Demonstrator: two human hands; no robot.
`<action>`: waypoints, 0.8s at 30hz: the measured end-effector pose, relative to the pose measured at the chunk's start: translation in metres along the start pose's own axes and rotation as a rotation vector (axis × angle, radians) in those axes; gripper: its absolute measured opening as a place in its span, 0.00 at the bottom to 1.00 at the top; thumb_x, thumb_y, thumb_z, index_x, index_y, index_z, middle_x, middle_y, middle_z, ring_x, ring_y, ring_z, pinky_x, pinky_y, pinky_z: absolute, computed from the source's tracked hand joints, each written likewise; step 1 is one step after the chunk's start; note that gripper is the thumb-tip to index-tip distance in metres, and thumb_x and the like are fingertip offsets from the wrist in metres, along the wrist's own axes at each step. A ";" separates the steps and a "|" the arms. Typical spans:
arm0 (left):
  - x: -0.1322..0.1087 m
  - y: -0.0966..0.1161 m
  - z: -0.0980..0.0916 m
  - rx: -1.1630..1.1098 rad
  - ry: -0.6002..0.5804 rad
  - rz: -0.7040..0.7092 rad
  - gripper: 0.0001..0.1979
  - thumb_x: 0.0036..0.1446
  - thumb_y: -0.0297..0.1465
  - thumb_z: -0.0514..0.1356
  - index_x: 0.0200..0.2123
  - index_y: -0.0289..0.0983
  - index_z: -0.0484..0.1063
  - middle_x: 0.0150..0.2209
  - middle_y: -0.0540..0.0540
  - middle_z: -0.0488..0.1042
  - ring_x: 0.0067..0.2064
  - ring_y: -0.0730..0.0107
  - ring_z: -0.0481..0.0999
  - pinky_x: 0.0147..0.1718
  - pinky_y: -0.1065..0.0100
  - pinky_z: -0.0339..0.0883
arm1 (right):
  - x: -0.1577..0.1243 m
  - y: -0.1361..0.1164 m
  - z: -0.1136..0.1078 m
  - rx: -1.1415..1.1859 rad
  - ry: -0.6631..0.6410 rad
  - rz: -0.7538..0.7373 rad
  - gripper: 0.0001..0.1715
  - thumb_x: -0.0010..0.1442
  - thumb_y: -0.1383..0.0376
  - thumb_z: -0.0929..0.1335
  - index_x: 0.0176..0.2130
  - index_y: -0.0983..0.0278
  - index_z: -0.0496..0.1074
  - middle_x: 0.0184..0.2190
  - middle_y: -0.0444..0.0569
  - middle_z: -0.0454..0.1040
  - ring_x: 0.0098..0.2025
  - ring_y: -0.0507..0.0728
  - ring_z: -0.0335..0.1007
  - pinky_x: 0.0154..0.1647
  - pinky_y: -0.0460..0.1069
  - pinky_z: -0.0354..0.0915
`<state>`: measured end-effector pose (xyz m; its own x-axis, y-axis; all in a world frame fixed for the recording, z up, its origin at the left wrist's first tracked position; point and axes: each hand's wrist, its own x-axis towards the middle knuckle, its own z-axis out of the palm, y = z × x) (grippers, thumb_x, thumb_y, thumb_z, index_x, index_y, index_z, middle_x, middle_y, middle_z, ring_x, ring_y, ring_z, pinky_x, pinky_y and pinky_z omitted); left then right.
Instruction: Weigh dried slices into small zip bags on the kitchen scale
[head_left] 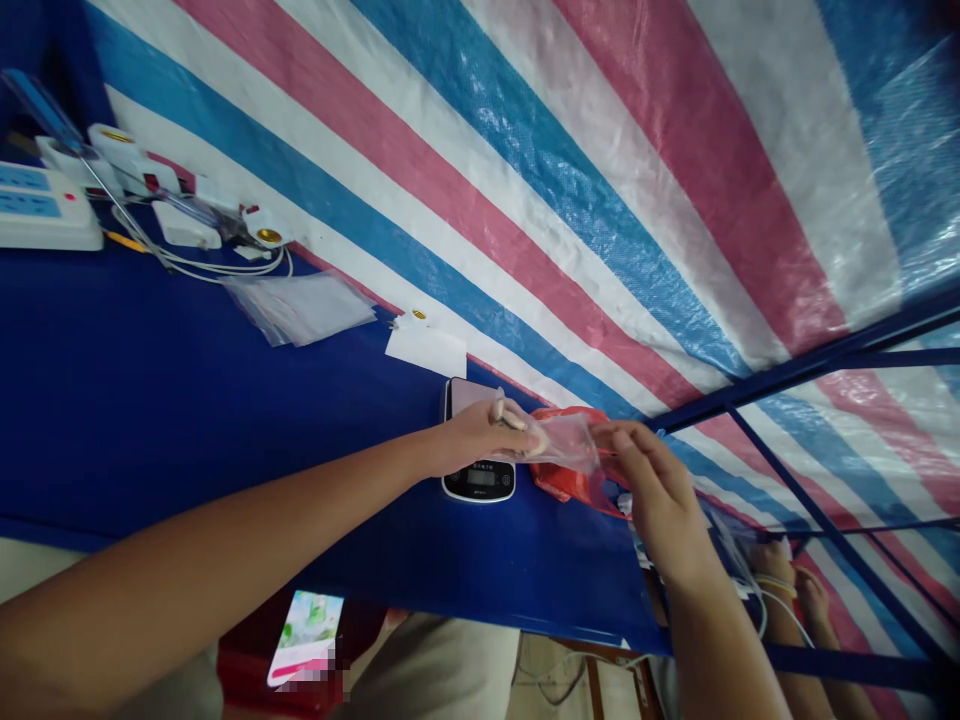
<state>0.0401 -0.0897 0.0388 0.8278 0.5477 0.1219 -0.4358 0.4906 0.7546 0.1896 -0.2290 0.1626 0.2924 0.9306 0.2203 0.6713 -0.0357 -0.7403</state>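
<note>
The left hand (pixel 472 438) was closed, its fingers pinching one end of a small clear plastic bag (pixel 564 440). The right hand (pixel 651 495) had its fingers curled down on the other end of the same bag, so both hands held it between them. The bag hung in the air, just above the things on the table. Something pale was near the left fingers, but it was too small to tell what it was. Right under the left hand sat a little white and black weighing scale (pixel 480 482) with a small screen. Beside the scale, under the clear bag, lay a crumpled red plastic bag (pixel 566 488). All of this was on a flat blue table (pixel 150 400). Farther back on the table lay a white paper card (pixel 426 350), then a pile of flat clear bags (pixel 300 306), then a white power strip (pixel 45 208) with thin white cords (pixel 225 268) next to it. A big shiny sheet with pink, white and blue stripes (pixel 600 180) stood behind the table. Far to the right, another person's hands (pixel 787 575) showed near the table edge.
</note>
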 end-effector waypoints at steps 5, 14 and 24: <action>-0.002 0.004 0.000 0.040 -0.124 0.003 0.19 0.45 0.30 0.75 0.39 0.35 0.73 0.31 0.50 0.76 0.34 0.72 0.78 0.38 0.69 0.72 | 0.010 0.005 -0.002 0.145 -0.097 0.023 0.25 0.57 0.55 0.76 0.53 0.55 0.73 0.54 0.50 0.76 0.53 0.63 0.74 0.50 0.55 0.70; -0.001 -0.004 0.005 -0.132 -0.134 -0.061 0.18 0.46 0.33 0.75 0.39 0.33 0.78 0.39 0.42 0.79 0.42 0.67 0.79 0.42 0.68 0.71 | -0.004 0.021 0.023 -0.091 0.252 -0.113 0.14 0.62 0.52 0.72 0.39 0.60 0.74 0.33 0.47 0.78 0.33 0.57 0.74 0.33 0.49 0.68; -0.001 -0.007 0.004 -0.176 -0.180 -0.101 0.22 0.44 0.33 0.76 0.44 0.34 0.80 0.42 0.41 0.81 0.45 0.62 0.80 0.49 0.62 0.72 | 0.005 0.014 0.009 0.159 -0.226 0.141 0.28 0.49 0.51 0.80 0.46 0.60 0.79 0.40 0.51 0.82 0.41 0.63 0.78 0.40 0.54 0.74</action>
<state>0.0435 -0.0969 0.0363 0.9127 0.3683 0.1768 -0.3898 0.6555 0.6469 0.1943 -0.2219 0.1476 0.2046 0.9785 -0.0250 0.5146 -0.1292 -0.8476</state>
